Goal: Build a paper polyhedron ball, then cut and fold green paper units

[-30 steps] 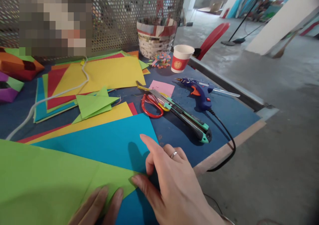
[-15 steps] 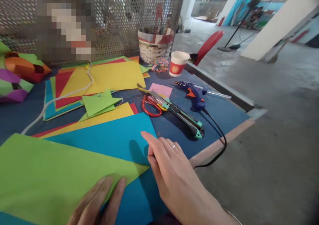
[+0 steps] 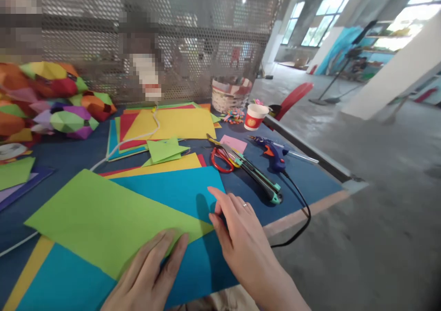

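A folded sheet of light green paper (image 3: 113, 214) lies across a larger sheet of blue paper (image 3: 179, 182) at the table's near side. My left hand (image 3: 151, 265) rests on the green paper's lower edge with its fingers lying flat. Beside the pointed right tip of that sheet is my right hand (image 3: 241, 237), its index finger stretched out and its thumb apart from it. The thumb is close to the tip; whether it touches, I cannot tell. Just beyond the right hand lie a black and teal utility knife (image 3: 258, 178) and red-handled scissors (image 3: 222, 160).
A blue glue gun (image 3: 275, 155) with a black cord lies to the right, near a paper cup (image 3: 255, 117). Yellow paper (image 3: 182, 122) tops a stack at the back. Folded paper ornaments (image 3: 69, 118) sit at left, and a woven basket (image 3: 230, 97) stands behind.
The view has tilted up and turned left, bringing more ornaments and the green sheet's left corner into sight. Both hands keep nearly the same places by the green paper.
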`<state>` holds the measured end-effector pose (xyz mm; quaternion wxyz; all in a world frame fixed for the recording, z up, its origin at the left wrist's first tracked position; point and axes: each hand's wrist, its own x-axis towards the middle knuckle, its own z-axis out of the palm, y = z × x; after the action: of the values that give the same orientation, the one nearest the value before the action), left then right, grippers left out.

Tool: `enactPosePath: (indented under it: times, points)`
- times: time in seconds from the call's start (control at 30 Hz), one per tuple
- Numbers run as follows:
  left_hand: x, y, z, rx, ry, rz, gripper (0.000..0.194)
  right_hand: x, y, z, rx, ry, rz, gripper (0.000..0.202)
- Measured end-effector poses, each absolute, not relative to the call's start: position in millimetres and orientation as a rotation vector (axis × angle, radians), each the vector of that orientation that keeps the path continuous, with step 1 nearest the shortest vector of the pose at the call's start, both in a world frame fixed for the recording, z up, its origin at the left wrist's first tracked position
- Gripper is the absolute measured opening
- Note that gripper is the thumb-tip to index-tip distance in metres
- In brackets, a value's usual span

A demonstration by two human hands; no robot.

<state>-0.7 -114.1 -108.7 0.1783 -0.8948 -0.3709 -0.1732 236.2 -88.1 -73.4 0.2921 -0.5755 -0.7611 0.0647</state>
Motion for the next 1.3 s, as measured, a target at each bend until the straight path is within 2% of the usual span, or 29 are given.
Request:
enactPosePath:
  times: [0.1,0.2,0.37,0.53,0.73,1.0,1.3]
  points:
    - [0,-113,-102,-2.543,-1.012,-0.482,0.061,236,-89,-75,-1.504,-2.006,0.095,0.034]
    - [7,-115,-94,-2.549,-1.072,-0.535,0.064,225,-98,-72,-1.386,-1.985,0.022,0.040]
    - [20,-121,-90,-2.552,-1.163,-0.730,0.058,196,-111,-68,-1.012,-2.223,0.258,0.061]
    - [18,-124,-93,-2.565,-1.263,-0.819,0.061,190,-107,-74,-0.933,-2.401,0.277,0.071]
    - [8,-125,-87,-2.528,-1.087,-0.807,0.055,196,-104,-73,-0.891,-2.477,0.304,0.058]
    - [-28,-147,-94,-2.440,-1.085,-0.654,0.048,195,-103,-77,-0.850,-2.525,0.117,0.047]
    - [-60,-170,-97,-2.357,-1.160,-0.598,0.039,193,-109,-70,-0.886,-2.646,0.126,0.054]
